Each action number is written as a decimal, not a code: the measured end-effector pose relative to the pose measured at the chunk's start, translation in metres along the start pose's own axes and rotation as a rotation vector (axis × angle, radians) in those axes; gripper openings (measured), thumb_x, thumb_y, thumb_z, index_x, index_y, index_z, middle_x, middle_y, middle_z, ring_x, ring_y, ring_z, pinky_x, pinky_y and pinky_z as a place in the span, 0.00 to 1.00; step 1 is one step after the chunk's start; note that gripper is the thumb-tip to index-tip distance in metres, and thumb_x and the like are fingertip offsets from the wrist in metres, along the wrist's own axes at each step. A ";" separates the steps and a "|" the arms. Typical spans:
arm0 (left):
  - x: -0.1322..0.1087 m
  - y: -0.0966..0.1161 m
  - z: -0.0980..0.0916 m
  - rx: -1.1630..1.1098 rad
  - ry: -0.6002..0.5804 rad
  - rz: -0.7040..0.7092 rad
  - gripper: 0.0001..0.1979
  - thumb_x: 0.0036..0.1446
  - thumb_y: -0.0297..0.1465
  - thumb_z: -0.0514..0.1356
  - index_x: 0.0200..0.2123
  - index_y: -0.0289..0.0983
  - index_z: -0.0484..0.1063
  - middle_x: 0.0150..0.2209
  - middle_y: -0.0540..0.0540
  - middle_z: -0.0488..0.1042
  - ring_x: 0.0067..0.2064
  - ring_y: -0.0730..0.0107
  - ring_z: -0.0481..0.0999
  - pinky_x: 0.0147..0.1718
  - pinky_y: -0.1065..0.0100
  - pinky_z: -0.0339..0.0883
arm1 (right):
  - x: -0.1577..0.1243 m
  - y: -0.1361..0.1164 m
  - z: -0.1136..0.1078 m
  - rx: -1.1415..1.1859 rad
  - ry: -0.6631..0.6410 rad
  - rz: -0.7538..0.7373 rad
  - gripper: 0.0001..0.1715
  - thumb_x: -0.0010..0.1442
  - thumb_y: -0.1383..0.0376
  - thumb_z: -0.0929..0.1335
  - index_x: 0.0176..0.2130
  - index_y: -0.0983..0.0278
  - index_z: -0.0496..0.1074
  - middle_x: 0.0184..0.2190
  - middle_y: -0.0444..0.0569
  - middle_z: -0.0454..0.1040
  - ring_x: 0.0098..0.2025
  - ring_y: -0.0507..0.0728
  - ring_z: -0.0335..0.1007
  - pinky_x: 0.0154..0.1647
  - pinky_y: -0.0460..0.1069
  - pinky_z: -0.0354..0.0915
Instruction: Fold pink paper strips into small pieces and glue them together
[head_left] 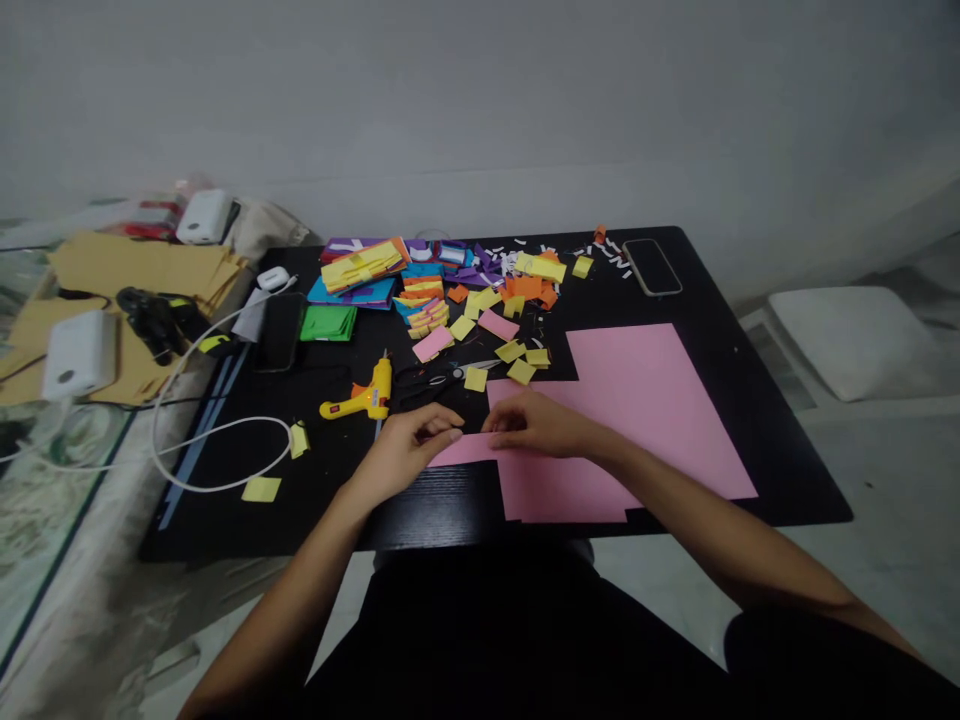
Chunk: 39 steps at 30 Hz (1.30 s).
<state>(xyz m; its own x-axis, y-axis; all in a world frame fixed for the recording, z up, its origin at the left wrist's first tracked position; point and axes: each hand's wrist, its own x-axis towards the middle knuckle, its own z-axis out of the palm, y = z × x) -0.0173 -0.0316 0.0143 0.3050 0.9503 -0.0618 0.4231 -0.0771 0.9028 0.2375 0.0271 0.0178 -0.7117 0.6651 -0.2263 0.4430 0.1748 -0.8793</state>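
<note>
My left hand (409,447) and my right hand (534,425) meet over a small pink paper piece (466,449) near the front of a black table (757,400). Both hands have their fingers pinched on this pink piece, which lies at the left edge of a large pink sheet (645,400). Black-handled scissors (442,377) lie just beyond my hands. A yellow glue gun (362,397) rests to the left of the scissors.
Stacks and scraps of coloured paper (442,285) fill the far middle of the table. A phone (651,266) lies far right, a dark phone (279,330) far left. A white cable (217,460) loops at the left. Brown envelopes (142,265) and white chargers (79,353) sit left.
</note>
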 end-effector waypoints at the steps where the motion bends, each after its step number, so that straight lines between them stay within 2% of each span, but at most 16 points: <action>1: 0.000 -0.003 0.002 0.032 -0.011 0.022 0.09 0.67 0.38 0.65 0.43 0.39 0.81 0.34 0.47 0.84 0.34 0.65 0.83 0.34 0.67 0.75 | 0.000 0.002 0.005 -0.037 0.039 -0.004 0.09 0.61 0.64 0.77 0.42 0.65 0.82 0.31 0.46 0.81 0.34 0.54 0.76 0.36 0.48 0.70; 6: -0.001 -0.023 0.006 0.216 0.049 0.142 0.07 0.70 0.33 0.63 0.41 0.37 0.80 0.35 0.45 0.84 0.36 0.66 0.84 0.36 0.67 0.77 | -0.006 0.014 0.027 -0.167 0.152 -0.067 0.04 0.66 0.71 0.73 0.43 0.64 0.80 0.43 0.54 0.81 0.46 0.59 0.77 0.51 0.55 0.71; 8: -0.002 -0.030 0.008 0.249 0.067 0.179 0.08 0.71 0.32 0.62 0.41 0.37 0.80 0.37 0.45 0.84 0.38 0.66 0.84 0.40 0.66 0.78 | -0.009 0.022 0.035 -0.239 0.182 -0.126 0.06 0.70 0.71 0.70 0.42 0.65 0.80 0.47 0.58 0.80 0.50 0.62 0.75 0.55 0.58 0.70; 13: -0.005 -0.042 0.014 0.367 0.082 0.286 0.11 0.75 0.31 0.56 0.45 0.37 0.79 0.41 0.44 0.81 0.43 0.65 0.82 0.46 0.63 0.78 | -0.014 0.039 0.045 -0.595 0.316 -0.417 0.12 0.74 0.70 0.67 0.40 0.64 0.81 0.48 0.58 0.81 0.51 0.63 0.74 0.54 0.59 0.71; 15: -0.007 -0.044 0.017 0.424 0.091 0.305 0.11 0.75 0.30 0.55 0.46 0.37 0.79 0.44 0.43 0.80 0.45 0.63 0.81 0.48 0.60 0.77 | -0.016 0.040 0.045 -0.683 0.311 -0.462 0.13 0.73 0.73 0.66 0.41 0.65 0.80 0.47 0.58 0.81 0.51 0.63 0.74 0.53 0.58 0.71; 19: -0.014 -0.042 0.024 0.567 0.130 0.351 0.12 0.73 0.27 0.56 0.50 0.36 0.80 0.51 0.38 0.81 0.52 0.54 0.80 0.53 0.49 0.75 | -0.019 0.037 0.044 -0.782 0.267 -0.485 0.15 0.71 0.78 0.65 0.43 0.67 0.80 0.48 0.58 0.81 0.51 0.62 0.74 0.52 0.57 0.71; 22: -0.023 -0.038 0.034 0.686 0.120 0.433 0.15 0.72 0.23 0.56 0.56 0.35 0.79 0.55 0.37 0.81 0.57 0.50 0.79 0.57 0.45 0.73 | -0.020 0.037 0.046 -0.806 0.248 -0.493 0.14 0.71 0.79 0.65 0.45 0.69 0.79 0.49 0.60 0.81 0.51 0.62 0.74 0.53 0.57 0.73; 27: -0.033 -0.035 0.045 0.782 0.079 0.446 0.20 0.70 0.19 0.55 0.60 0.33 0.77 0.59 0.36 0.80 0.59 0.50 0.80 0.58 0.47 0.76 | -0.022 0.040 0.048 -0.801 0.237 -0.456 0.18 0.71 0.79 0.63 0.50 0.69 0.79 0.50 0.59 0.81 0.52 0.62 0.75 0.55 0.58 0.74; 39: -0.035 -0.038 0.045 0.786 0.117 0.437 0.16 0.72 0.23 0.57 0.58 0.33 0.78 0.59 0.38 0.82 0.59 0.53 0.81 0.56 0.49 0.78 | -0.026 0.036 0.049 -0.856 0.253 -0.464 0.19 0.72 0.79 0.62 0.51 0.68 0.79 0.51 0.58 0.81 0.54 0.62 0.75 0.56 0.58 0.75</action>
<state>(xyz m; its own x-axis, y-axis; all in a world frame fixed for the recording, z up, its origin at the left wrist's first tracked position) -0.0059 -0.0759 -0.0369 0.5044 0.8095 0.3005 0.7636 -0.5806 0.2825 0.2455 -0.0195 -0.0282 -0.8208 0.5158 0.2455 0.4647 0.8528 -0.2382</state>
